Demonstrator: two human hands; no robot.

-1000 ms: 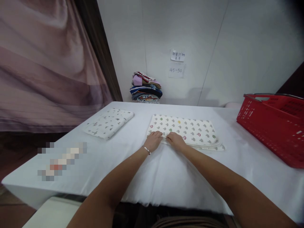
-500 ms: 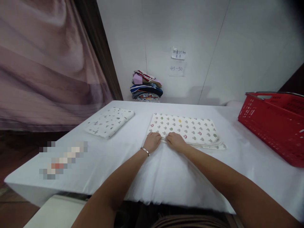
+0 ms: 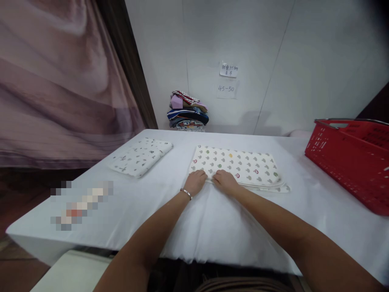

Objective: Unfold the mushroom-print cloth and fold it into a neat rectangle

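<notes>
Both hands, left (image 3: pixel 196 181) and right (image 3: pixel 224 180), still pinch the cloth (image 3: pixel 235 164) near edge; nothing moved; basket (image 3: pixel 349 158) well right.

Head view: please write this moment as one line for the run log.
left hand: on near edge of folded white printed cloth | right hand: same edge | red plastic basket: at right

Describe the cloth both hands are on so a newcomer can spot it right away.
On the white-covered table, look at the middle, between the red basket and a smaller folded cloth on the far left. The folded cloth there lies flat, with the left hand and right hand on its near edge. Unlike its grey-only neighbour, its print includes red, green and yellow marks.
</notes>
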